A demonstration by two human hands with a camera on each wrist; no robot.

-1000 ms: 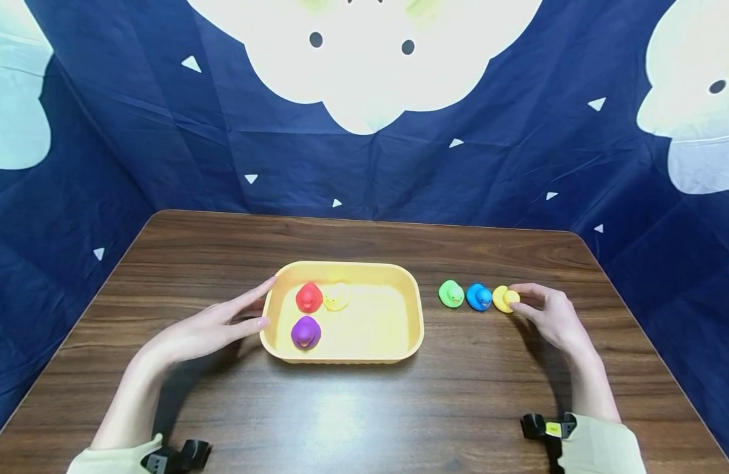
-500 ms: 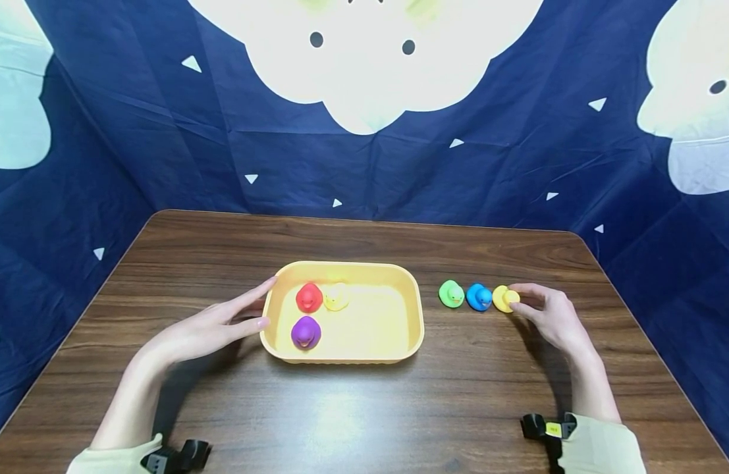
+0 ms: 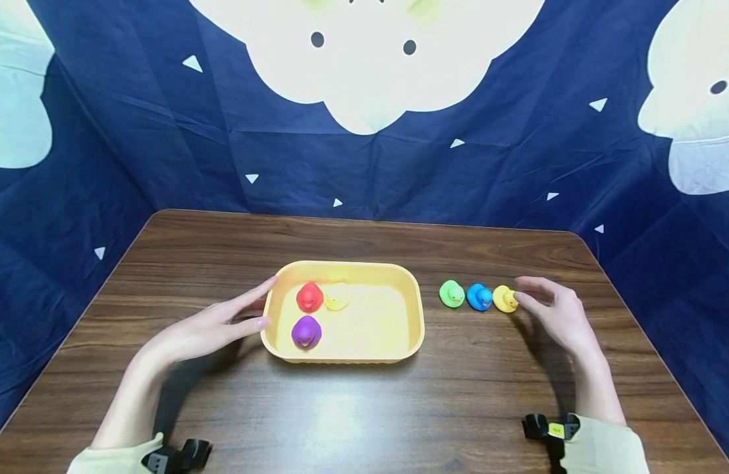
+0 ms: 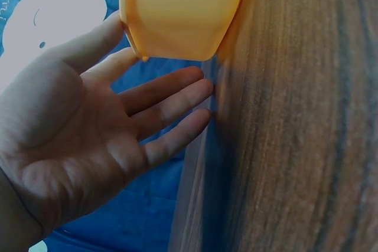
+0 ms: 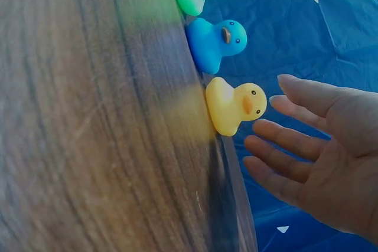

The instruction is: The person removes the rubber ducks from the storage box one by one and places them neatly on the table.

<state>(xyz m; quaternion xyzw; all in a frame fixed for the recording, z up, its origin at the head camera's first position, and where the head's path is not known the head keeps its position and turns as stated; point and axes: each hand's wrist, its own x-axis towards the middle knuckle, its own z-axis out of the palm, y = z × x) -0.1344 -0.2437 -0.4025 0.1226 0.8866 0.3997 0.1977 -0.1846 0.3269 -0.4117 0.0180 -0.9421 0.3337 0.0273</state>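
A pale yellow plastic tray [image 3: 364, 356] sits mid-table. Inside it are a red rubber duck [image 3: 309, 298], a yellow duck [image 3: 337, 297] and a purple duck [image 3: 306, 333]. At the tray's left end, my left hand [image 3: 216, 329] touches the rim with spread, fairly straight thumb and index finger; the other fingers extend below, as the left wrist view shows. To the right stand a green duck [image 3: 452, 293], a blue duck [image 3: 479, 297] and another yellow duck [image 5: 224, 107] in a row. My right hand [image 3: 555, 313] hovers beside that yellow duck, fingers loose and apart from it.
The brown wooden table [image 3: 352, 421] has raised straight edges, with a dark blue cloth [image 3: 400, 178] bearing white cloud shapes behind and beside it. Black camera mounts [image 3: 177, 455] are worn at both wrists.
The right hand has let go of the yellow duck at the row's end and drawn slightly up and right. That duck stays standing; the left hand and tray have not moved.
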